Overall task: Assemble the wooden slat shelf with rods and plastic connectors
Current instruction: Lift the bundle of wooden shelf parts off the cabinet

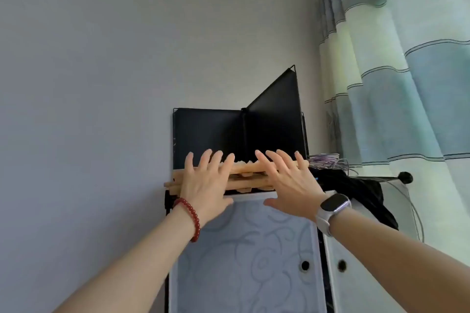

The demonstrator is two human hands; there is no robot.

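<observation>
A bundle of light wooden slats (244, 173) lies flat on top of a tall cabinet (249, 249), above eye level, against black panels. My left hand (206, 183), with a red bead bracelet at the wrist, rests flat on the left part of the slats, fingers straight and spread. My right hand (287, 180), with a white watch, lies flat on the right part, fingers spread too. Both palms cover much of the wood. I see no rods or plastic connectors.
Black panels (239, 134) stand upright behind the slats, one swung out at an angle. A dark cloth (356, 190), wire items and a cable (407, 201) lie on the cabinet top to the right. A striped curtain (407, 58) hangs at the right; a plain wall is at the left.
</observation>
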